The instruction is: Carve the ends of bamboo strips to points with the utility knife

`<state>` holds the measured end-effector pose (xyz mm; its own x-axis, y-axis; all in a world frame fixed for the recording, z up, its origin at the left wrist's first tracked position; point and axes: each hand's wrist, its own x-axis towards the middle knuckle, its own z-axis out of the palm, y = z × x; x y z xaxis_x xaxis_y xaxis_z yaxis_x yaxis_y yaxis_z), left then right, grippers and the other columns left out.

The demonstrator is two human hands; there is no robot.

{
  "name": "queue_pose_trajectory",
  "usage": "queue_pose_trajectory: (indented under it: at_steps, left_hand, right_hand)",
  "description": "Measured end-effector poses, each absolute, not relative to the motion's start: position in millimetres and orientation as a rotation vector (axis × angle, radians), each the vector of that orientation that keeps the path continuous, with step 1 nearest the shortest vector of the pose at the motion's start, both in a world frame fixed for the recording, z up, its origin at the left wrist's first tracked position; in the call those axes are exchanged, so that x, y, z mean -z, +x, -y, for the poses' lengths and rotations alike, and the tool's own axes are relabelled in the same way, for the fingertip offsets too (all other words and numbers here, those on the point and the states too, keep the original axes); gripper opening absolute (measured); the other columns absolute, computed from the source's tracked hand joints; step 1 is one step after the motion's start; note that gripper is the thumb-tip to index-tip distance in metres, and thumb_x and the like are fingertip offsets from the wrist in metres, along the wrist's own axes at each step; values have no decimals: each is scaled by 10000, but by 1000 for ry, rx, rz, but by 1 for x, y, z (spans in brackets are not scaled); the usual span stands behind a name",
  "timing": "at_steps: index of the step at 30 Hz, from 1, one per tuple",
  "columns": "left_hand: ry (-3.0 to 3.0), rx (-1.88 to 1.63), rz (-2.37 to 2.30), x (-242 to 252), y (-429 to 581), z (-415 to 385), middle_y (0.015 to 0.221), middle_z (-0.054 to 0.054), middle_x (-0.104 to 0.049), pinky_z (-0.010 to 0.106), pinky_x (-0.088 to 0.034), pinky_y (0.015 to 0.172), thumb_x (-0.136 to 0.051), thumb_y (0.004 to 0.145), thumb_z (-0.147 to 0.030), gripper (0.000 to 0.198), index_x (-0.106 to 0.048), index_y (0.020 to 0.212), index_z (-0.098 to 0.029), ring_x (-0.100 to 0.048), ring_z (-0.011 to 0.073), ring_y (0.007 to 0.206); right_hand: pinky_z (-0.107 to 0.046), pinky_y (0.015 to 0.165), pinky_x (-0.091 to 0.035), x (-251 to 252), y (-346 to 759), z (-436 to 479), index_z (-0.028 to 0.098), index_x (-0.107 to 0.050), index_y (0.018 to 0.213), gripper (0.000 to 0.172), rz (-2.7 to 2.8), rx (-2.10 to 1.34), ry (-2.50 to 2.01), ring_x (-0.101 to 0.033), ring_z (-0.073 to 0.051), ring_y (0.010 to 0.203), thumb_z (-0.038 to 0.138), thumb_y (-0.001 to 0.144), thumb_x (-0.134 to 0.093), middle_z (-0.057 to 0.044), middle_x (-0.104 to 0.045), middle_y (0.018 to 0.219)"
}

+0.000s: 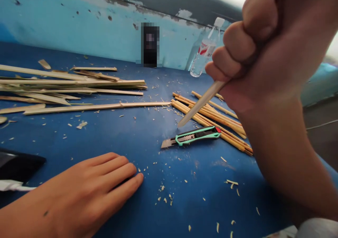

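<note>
My right hand (245,44) is raised at the upper right, its fingers wrapped round a pale bamboo stick (199,106). The stick slants down to the left out of the fist, and its lower end is close to a utility knife (198,136). That knife has a black and mint-green handle, with its blade out and pointing left. Palm down on the blue table (111,136) rests my left hand (105,185), fingers stretched out and nothing in them. The part of the stick inside the fist is hidden.
Split bamboo strips (79,83) lie in a heap at the left. Several thin bamboo sticks (211,114) are behind the knife. A water bottle (203,51) leans near the wall, and a blurred dark object (150,46) stands there. Black device (19,166) and white cable at left; shavings are scattered around.
</note>
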<state>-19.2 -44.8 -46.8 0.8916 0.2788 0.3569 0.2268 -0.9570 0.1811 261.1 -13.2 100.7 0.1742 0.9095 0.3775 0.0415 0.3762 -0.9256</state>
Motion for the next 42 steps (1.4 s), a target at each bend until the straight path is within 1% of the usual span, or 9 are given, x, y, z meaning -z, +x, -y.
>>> queue_pose_trajectory:
  at_steps: [8, 14, 20, 24, 29, 32, 34, 38, 42]
  left_hand:
    - [3031, -500, -330, 49, -17, 44, 962, 87, -772, 440, -504, 728, -426, 1001, -65, 296, -689, 1041, -193, -685, 265, 777]
    - [3064, -403, -290, 37, -11, 44, 911, 100, -766, 424, -527, 642, -483, 988, -52, 259, -705, 1087, -141, -706, 273, 729]
    - [2720, -590, -603, 8, -10, 48, 1326, 92, -710, 389, -532, 983, -552, 1011, -158, 473, -496, 1477, -215, -689, 266, 1169]
    - [1881, -689, -744, -17, 4, 50, 1405, 14, -678, 306, -527, 1019, -445, 1081, -354, 378, -588, 1430, -337, -660, 226, 1237]
    - [1352, -678, -615, -39, 47, 61, 1059, 60, -804, 284, -565, 829, -533, 1030, -408, 330, -784, 1117, -213, -736, 219, 935]
    - [1279, -585, -547, -42, 61, 76, 868, 61, -778, 270, -541, 756, -538, 1023, -398, 332, -772, 959, -170, -707, 190, 796]
    - [1202, -553, -521, -40, 63, 84, 811, 45, -742, 261, -531, 725, -533, 1026, -409, 346, -742, 891, -169, -685, 170, 733]
    - [1147, -562, -521, -33, 57, 87, 834, -6, -713, 209, -512, 703, -627, 1007, -412, 245, -730, 927, -205, -657, 110, 689]
    - [1178, -525, -520, -31, 55, 80, 787, -17, -694, 190, -507, 676, -650, 1005, -399, 248, -700, 885, -188, -648, 97, 675]
  right_hand:
    - [-206, 358, -143, -95, 262, 7, 232, -159, 527, 697, 1258, -850, -897, -94, -26, 390, 604, 1015, -490, 79, -36, 596]
    - [-267, 351, -49, -85, 265, 1, 225, -65, 591, 837, 1279, -883, -793, -27, -38, 393, 490, 829, -823, 99, -4, 534]
    - [-257, 338, -80, -86, 306, -14, 229, -89, 564, 726, 1358, -839, -670, -40, -73, 365, 591, 913, -613, 98, -66, 430]
    - [-229, 366, -234, -116, 335, 4, 271, -27, 654, 555, 2080, 270, -946, -104, -108, 392, 634, 1070, -79, 69, -34, 510]
    - [-92, 357, -317, -135, 339, 39, 281, -77, 649, 557, 1683, 1307, -1649, -190, -54, 392, 108, 1102, -351, 58, -109, 597]
    - [-94, 281, -156, -135, 343, 36, 234, -366, 595, 537, 1146, 2631, -1922, -7, -53, 414, -137, 967, -480, 83, -183, 579]
    - [-258, 265, 6, -134, 351, 24, 230, -447, 585, 501, 357, 3510, -1606, 67, -99, 457, -89, 924, -634, 97, -173, 514]
    - [-427, 404, -26, -130, 364, 4, 262, -323, 486, 620, -950, 3747, -1086, -82, -95, 356, 70, 963, -670, 85, -175, 393]
    - [-425, 467, -4, -124, 357, 10, 279, -355, 566, 535, -794, 3858, -1216, -106, -135, 410, 260, 1013, -649, 69, -188, 456]
